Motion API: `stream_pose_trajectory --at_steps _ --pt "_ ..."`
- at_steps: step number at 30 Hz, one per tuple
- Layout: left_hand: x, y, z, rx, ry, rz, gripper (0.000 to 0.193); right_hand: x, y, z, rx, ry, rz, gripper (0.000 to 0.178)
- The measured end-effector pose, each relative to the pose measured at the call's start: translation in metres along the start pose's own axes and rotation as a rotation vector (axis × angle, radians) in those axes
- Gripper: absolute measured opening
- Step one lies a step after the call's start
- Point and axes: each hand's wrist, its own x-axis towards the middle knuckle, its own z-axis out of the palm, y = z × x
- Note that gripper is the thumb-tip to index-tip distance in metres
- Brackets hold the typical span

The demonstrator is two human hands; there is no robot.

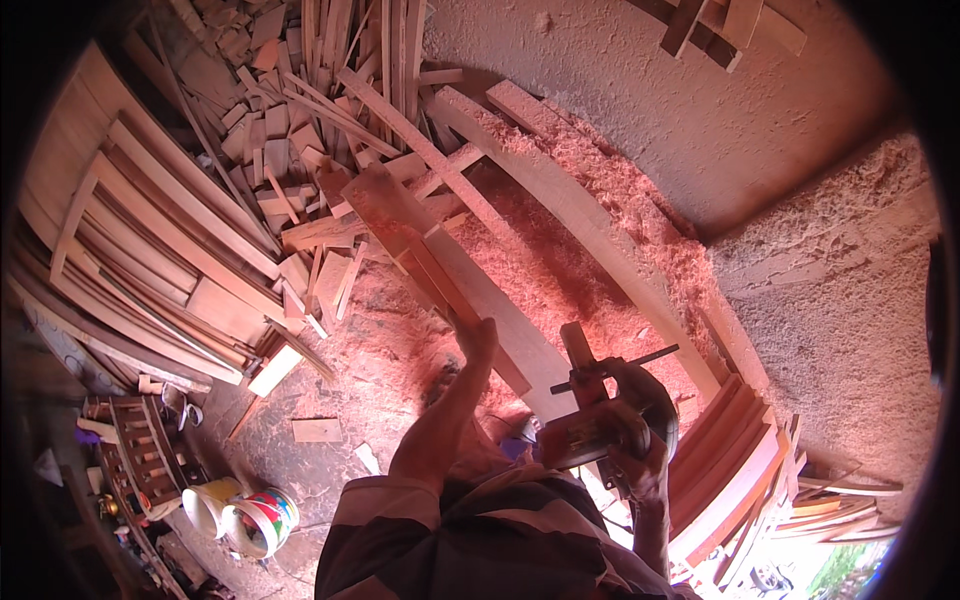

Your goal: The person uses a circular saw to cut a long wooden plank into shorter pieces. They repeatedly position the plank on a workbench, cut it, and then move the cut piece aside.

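Dark, blocky power tool (585,430) with a thin crosswise rod, near the plank's lower end, right hand (642,462) wrapped around it, left hand (479,341) gripping a narrow reddish board (508,368) along a wide plank (497,293), shavings (560,268) filling the gap to a curved-looking beam (592,222), open floor (345,405) leftward.

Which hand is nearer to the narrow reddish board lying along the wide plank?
The left. The left hand is at the edge of the narrow board; the right hand is off to its right, holding a dark handheld tool.
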Motion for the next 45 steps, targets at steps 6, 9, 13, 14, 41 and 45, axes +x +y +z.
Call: stream_pose_trajectory --at_steps 6,9,13,14,41,45 --pt "0.044 -0.004 0.022 -0.047 0.046 0.002 0.094 -0.003 0.019 -0.023 -0.189 0.004 -0.147 0.045" --pt "0.038 -0.003 0.019 -0.006 0.051 -0.063 0.095 -0.011 0.012 -0.026 -0.330 -0.012 -0.006 0.041" --pt "0.008 0.004 0.015 0.043 0.027 -0.058 0.096 -0.007 -0.003 -0.009 -0.019 -0.040 -0.099 0.042" --pt "0.006 0.008 0.017 0.014 -0.007 -0.082 0.097 -0.005 -0.007 -0.006 -0.006 -0.047 -0.133 0.043" --pt "0.078 0.016 0.005 -0.091 -0.105 -0.037 0.096 -0.021 0.002 0.018 -0.443 -0.238 -0.300 0.050" --pt "0.083 0.025 -0.050 0.256 -0.084 0.442 0.092 -0.014 0.008 0.027 -0.426 -0.284 -0.287 0.049"
